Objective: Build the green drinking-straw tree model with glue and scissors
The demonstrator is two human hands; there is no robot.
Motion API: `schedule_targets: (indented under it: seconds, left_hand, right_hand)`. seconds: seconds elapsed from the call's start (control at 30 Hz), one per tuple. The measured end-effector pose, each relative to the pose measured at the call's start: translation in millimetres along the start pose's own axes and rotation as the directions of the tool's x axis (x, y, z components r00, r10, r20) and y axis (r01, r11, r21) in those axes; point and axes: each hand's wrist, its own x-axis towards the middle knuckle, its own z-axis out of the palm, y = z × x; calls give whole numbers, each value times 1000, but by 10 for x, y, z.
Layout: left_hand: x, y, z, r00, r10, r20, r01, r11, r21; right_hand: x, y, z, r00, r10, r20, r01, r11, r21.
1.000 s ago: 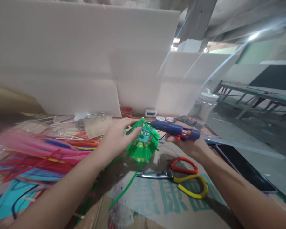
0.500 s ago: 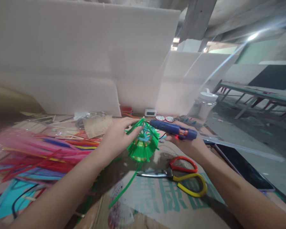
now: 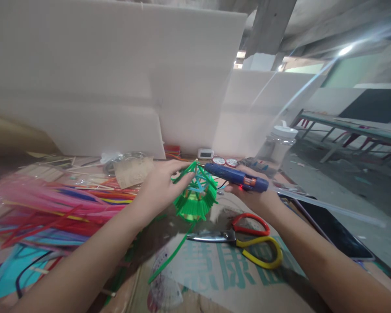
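Observation:
A small cone-shaped frame (image 3: 195, 202) covered with green pipe cleaners stands upright on the cardboard, with blue pieces near its upper part. My left hand (image 3: 161, 184) pinches the frame near its top from the left. In my right hand (image 3: 252, 195) is a blue glue gun (image 3: 233, 175), with a red light glowing on it. The gun's nozzle meets or nearly meets the tip of the cone. Scissors (image 3: 237, 239) with one red and one yellow handle lie in front of the frame. One loose green pipe cleaner (image 3: 172, 257) lies beside their blades.
Pink, red and blue pipe cleaners (image 3: 68, 208) are heaped at the left. A clear bottle (image 3: 278, 150) with a white lid stands behind my right hand, and a phone-like dark tablet (image 3: 334, 226) lies right. White boards (image 3: 117, 78) rise behind a small digital clock (image 3: 205, 154).
Almost nothing differs. Both hands, the green frame and the glue gun hold nearly the same places, with only a very slight shift of the right hand.

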Motion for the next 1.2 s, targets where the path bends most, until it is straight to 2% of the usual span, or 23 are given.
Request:
schedule_targets:
  seconds: [0.33, 0.83, 1.2]
  left_hand:
    - [4, 14, -4, 1000, 0, -2, 0, 1000, -8]
    - [5, 9, -9, 1000, 4, -5, -4, 1000, 5]
    - [1, 15, -8, 1000, 4, -2, -4, 1000, 2]
  right_hand:
    - [-15, 34, 29, 999, 31, -23, -33, 995, -95]
    - [-27, 24, 43, 998, 27, -61, -32, 996, -89]
    - [-29, -17, 49, 994, -29, -103, 11, 985, -172]
